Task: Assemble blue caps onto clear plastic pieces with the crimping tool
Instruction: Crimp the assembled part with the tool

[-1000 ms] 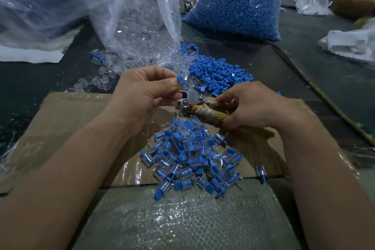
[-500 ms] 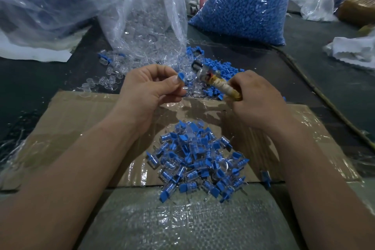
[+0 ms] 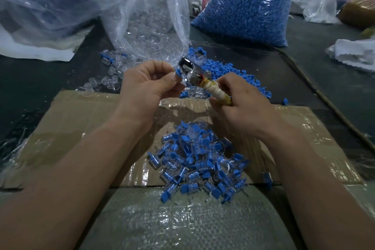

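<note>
Past the far edge of the cardboard sheet (image 3: 81,128) stood one bag of blue caps (image 3: 247,6) and one bag of clear pieces (image 3: 150,26), both cut off at the top. On the cardboard lay one heap of assembled pieces (image 3: 198,160), too tangled to count. Above its far edge, the right hand (image 3: 241,103) curled round the crimping tool (image 3: 203,81) by its wrapped handle. The left hand (image 3: 150,87) pinched one blue cap (image 3: 178,72) against the tool's head. Any clear piece beneath was hard to make out.

A dark tabletop (image 3: 324,63) stretched away under dim, cool light. A taped cardboard sheet (image 3: 81,119) lay toward 9 o'clock, a woven sack (image 3: 182,225) at 6 o'clock, a crumpled white cloth (image 3: 357,53) at 2 o'clock.
</note>
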Available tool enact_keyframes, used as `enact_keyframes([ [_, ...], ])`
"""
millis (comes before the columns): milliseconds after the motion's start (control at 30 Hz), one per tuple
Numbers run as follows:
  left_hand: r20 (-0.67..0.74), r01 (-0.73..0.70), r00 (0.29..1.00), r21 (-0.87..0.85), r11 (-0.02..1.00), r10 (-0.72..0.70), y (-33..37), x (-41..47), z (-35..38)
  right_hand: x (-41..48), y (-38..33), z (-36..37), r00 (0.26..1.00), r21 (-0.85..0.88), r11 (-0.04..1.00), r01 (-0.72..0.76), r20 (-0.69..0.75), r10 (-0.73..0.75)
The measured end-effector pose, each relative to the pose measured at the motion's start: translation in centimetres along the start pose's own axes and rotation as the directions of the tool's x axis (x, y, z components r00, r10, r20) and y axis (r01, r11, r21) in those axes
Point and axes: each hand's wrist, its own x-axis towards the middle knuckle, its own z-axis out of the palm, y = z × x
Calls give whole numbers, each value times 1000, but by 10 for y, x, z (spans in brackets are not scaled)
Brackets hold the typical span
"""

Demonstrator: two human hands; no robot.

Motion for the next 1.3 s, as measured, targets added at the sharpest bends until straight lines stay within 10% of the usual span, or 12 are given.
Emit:
enact_keyframes([
  [1067, -187, -40, 982, -41, 998, 31, -1, 5, -9, 6, 8, 3, 1000, -96, 995, 3, 1, -3],
  [1300, 217, 23, 976, 31, 999, -29, 4, -8, -5, 4, 11, -2, 994, -138, 990, -7, 104, 22],
])
